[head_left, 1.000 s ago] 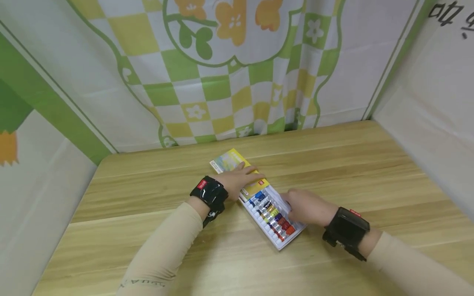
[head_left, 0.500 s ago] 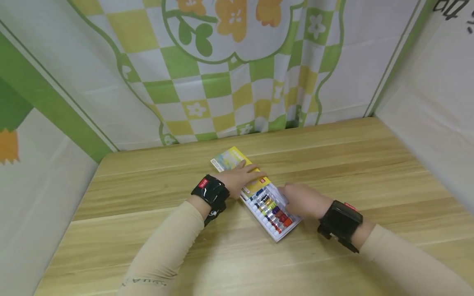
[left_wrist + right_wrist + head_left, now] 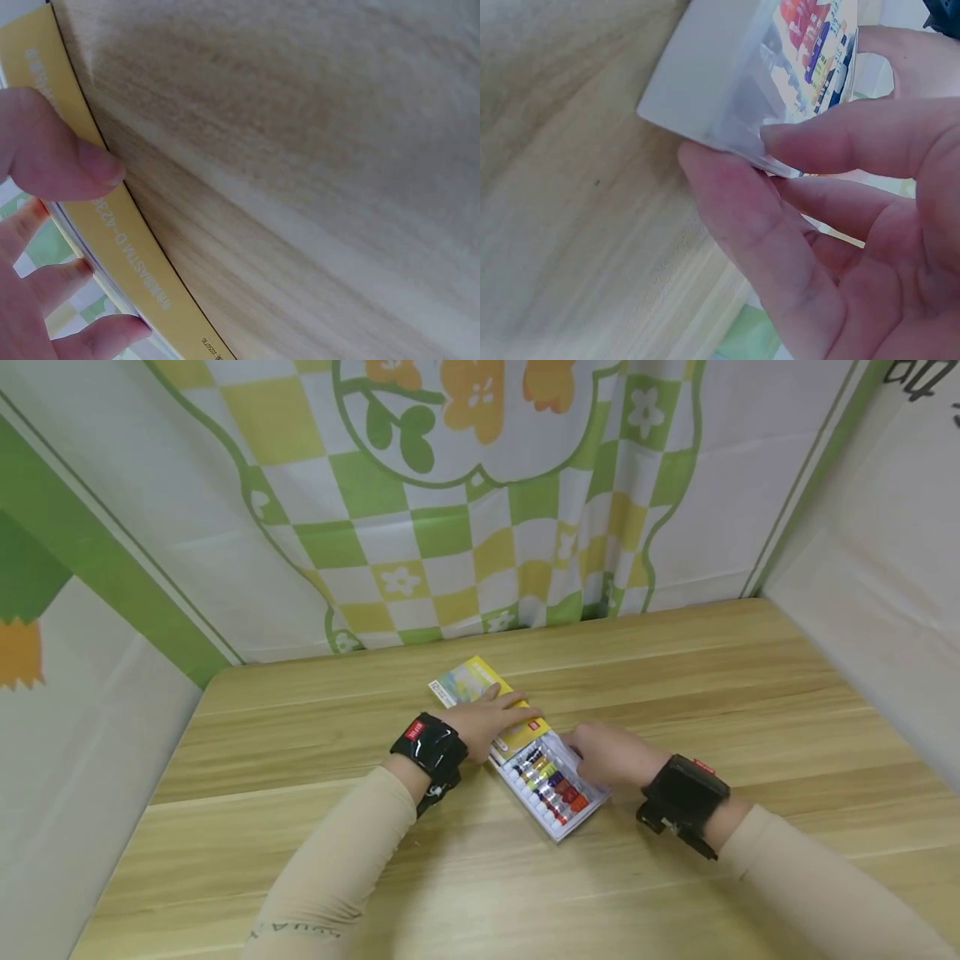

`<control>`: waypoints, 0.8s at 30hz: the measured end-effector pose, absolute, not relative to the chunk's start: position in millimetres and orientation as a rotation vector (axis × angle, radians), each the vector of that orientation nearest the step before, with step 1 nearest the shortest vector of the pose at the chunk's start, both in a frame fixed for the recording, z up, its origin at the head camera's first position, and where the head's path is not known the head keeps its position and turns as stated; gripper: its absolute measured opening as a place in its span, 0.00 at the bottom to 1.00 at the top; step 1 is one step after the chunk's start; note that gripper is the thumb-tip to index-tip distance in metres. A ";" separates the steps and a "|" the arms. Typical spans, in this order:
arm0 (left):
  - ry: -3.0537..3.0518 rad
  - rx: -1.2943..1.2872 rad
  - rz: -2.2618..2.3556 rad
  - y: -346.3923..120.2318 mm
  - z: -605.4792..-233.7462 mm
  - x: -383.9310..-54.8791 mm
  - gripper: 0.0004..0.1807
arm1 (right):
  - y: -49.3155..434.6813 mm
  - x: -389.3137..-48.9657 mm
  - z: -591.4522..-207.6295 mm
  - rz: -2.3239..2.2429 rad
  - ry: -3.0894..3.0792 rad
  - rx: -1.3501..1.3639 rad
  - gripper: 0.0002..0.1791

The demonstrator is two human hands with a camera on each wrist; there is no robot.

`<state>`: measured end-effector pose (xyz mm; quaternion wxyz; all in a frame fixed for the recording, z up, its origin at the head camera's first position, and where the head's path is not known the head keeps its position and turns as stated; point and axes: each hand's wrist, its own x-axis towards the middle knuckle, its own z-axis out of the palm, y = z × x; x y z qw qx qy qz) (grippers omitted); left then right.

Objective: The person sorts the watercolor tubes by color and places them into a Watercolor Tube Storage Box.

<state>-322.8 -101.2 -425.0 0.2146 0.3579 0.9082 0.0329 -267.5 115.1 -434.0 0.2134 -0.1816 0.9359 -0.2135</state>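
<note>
A yellow cardboard paint box (image 3: pixel 468 679) lies slantwise on the wooden table. Its white plastic tray (image 3: pixel 581 818) sticks out of the near end, with several small coloured paint tubes (image 3: pixel 552 786) in a row. My left hand (image 3: pixel 480 727) grips the box across its width; the left wrist view has the thumb against the printed yellow side (image 3: pixel 146 259) and fingers at the opposite edge. With my right hand (image 3: pixel 613 755) I pinch the tray's right edge near the opening, thumb and index finger on the white plastic (image 3: pixel 694 86). The tubes deeper inside are hidden.
The wooden table (image 3: pixel 300 727) runs back to a green, yellow and white checked curtain (image 3: pixel 442 535). White cloth walls (image 3: pixel 885 543) stand along both sides. A black wrist strap with a camera (image 3: pixel 686 802) sits on each forearm.
The tray has slid farther into the paint box, and the blue tubes at its far end are now covered. My right hand has moved up and left with it; my left hand stays put.
</note>
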 end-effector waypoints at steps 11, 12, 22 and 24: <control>2.532 0.983 0.057 -100.0 -431.5 -328.2 0.60 | 116.0 -282.6 -433.0 -0.712 2.590 -0.463 0.22; 2.525 0.981 0.069 -100.4 -431.7 -329.1 0.61 | 118.4 -282.7 -433.0 -0.715 2.596 -0.480 0.18; 2.641 0.814 0.691 -143.6 -414.0 -356.8 0.37 | 158.0 -249.4 -448.1 -1.043 2.603 -0.488 0.21; 2.733 0.634 0.774 -151.0 -417.5 -363.1 0.34 | 160.0 -245.4 -452.3 -1.111 2.589 -0.472 0.22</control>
